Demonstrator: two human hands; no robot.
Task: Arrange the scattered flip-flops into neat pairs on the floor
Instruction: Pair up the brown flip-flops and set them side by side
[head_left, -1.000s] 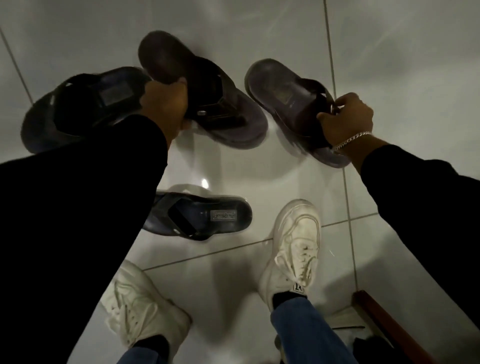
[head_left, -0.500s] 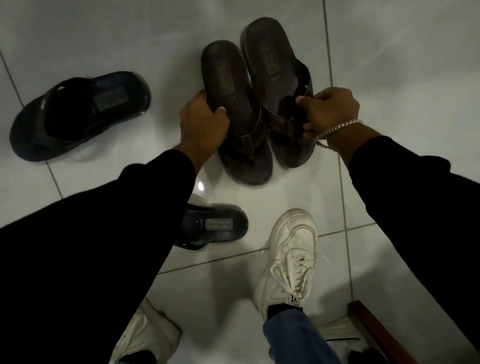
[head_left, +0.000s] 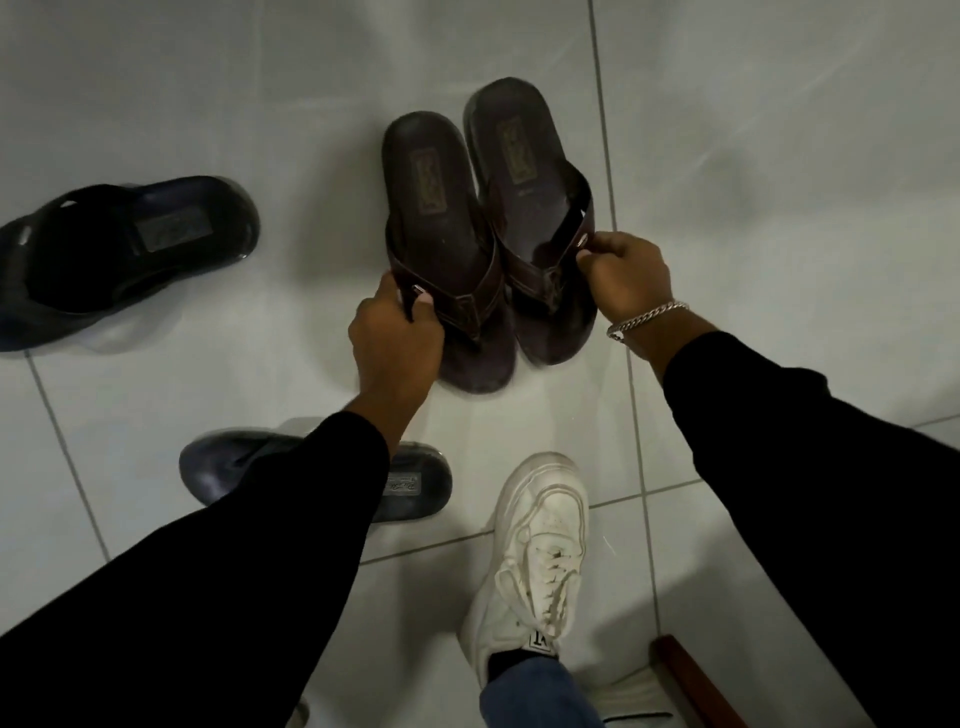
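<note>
Two brown flip-flops lie side by side on the white tiled floor, heels pointing away from me. My left hand (head_left: 397, 338) grips the strap of the left brown flip-flop (head_left: 434, 208). My right hand (head_left: 626, 273) pinches the outer strap of the right brown flip-flop (head_left: 519, 156), which sits slightly farther away. A black flip-flop (head_left: 119, 254) lies apart at the far left, angled sideways. Another black flip-flop (head_left: 415, 493) lies nearer me, partly hidden under my left sleeve.
My white sneaker (head_left: 535, 556) stands on the tiles below the brown pair. A reddish wooden edge (head_left: 696, 686) shows at the bottom right. Bare tile (head_left: 779, 130) spreads to the right of the brown pair and behind it.
Both hands brought the two brown flip-flops from apart and angled to parallel and touching on the floor. My hands have slid back toward the toe ends. The black ones stayed put.
</note>
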